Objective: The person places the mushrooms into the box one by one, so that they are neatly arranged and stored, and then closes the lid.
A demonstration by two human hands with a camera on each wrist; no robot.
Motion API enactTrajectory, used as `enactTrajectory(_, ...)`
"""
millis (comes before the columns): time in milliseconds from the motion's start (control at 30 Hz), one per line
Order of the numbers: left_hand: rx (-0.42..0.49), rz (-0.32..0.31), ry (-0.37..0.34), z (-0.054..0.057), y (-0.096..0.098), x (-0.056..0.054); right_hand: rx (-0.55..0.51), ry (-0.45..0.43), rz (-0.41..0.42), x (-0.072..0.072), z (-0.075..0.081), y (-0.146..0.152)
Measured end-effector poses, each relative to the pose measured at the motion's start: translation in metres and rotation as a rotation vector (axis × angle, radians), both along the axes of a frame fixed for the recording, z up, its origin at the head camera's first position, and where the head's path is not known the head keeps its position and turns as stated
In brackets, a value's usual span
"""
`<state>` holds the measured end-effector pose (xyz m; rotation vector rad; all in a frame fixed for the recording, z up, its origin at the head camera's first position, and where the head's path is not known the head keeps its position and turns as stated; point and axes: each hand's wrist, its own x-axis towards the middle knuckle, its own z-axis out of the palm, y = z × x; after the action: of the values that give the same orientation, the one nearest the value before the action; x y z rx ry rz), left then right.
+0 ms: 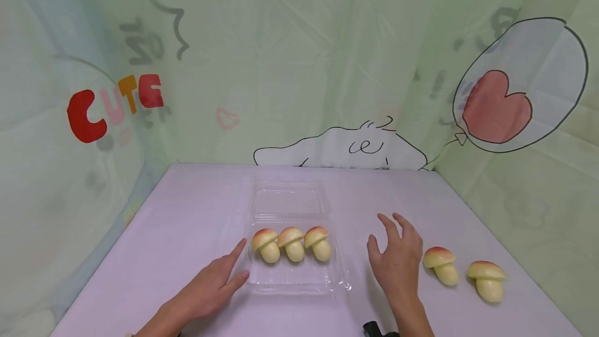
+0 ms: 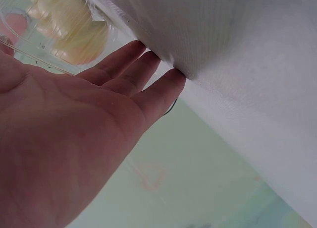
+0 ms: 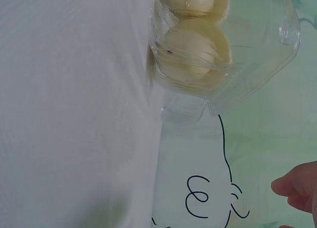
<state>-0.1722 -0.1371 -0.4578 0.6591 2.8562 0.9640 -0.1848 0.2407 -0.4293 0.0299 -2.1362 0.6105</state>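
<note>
Apparently partway along: three cream-yellow, red-capped mushroom-shaped pieces (image 1: 291, 244) lying side by side in the base of a clear plastic hinged box (image 1: 290, 279), just below the centre of the head frame. Left over, by the look of things: one red-capped mushroom-shaped piece (image 1: 443, 268) in the lower right of the frame and one wider-capped mushroom-shaped piece (image 1: 488, 281) farther toward the right edge, both out on the pale lilac cloth-covered bench (image 1: 201, 212). Not yet closed: the clear plastic lid (image 1: 290, 202), folded back above the base. At the box's left side, left hand (image 1: 212, 282) with thumb and forefinger apart, nothing gripped; contact with the edge too close to call. Right of the box, right hand (image 1: 398, 259) with fingers spread and slightly bent, nothing between them, near the closer loose piece. Only in the head view: both loose pieces, plus a small black object (image 1: 372, 328) at the bottom edge. Only in the left wrist view: underside of the left hand, three fingers stretched out, tips seemingly against the cloth, box cut off at upper left. In the right wrist view: two boxed pieces seen low through the clear wall at upper centre, mere fingertips at lower right.
</note>
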Motion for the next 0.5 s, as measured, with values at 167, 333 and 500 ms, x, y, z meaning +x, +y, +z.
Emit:
enactTrajectory(167, 0.004, 0.001, 0.000, 0.000, 0.000, 0.000, 0.001, -0.002, -0.010, 0.000, 0.000, 0.005)
enactTrajectory(333, 0.007, 0.002, -0.004, 0.000, 0.000, 0.001, 0.008, 0.004, -0.017, 0.001, -0.002, 0.010)
enactTrajectory(500, 0.010, 0.010, -0.017, 0.001, 0.001, 0.000, 0.000, 0.011, -0.033, 0.004, -0.003, 0.016)
